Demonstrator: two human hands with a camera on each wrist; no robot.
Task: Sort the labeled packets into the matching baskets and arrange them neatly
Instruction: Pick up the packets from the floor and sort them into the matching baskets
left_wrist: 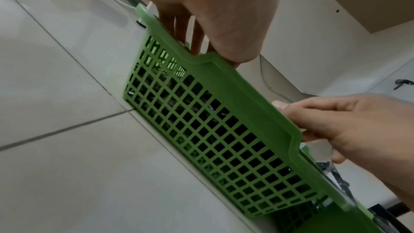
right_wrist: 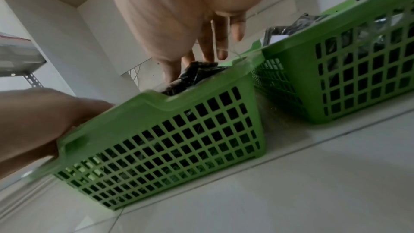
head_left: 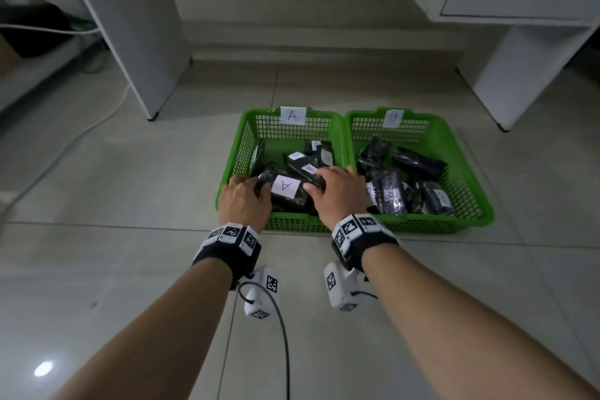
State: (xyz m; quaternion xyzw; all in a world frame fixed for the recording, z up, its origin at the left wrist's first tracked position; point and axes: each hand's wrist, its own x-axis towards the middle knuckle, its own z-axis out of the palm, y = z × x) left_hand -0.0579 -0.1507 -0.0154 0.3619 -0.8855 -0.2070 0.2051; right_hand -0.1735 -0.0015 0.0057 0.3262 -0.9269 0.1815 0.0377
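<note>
Over basket A (head_left: 253,140) — left hand (head_left: 243,201) and right hand (head_left: 337,193), fingers curled, gripping the A-labelled packet's (head_left: 285,190) ends.

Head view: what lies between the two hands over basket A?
A dark packet with a white A label, lying in basket A, with the left hand and right hand gripping its ends.

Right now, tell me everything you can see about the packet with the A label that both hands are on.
The A-labelled packet is a dark, glossy plastic pouch with a white paper square bearing a handwritten A, upside down from the head view. It lies roughly flat at the near end of the green basket marked A, on top of other dark packets. The left hand grips its left end and the right hand its right end.
</note>
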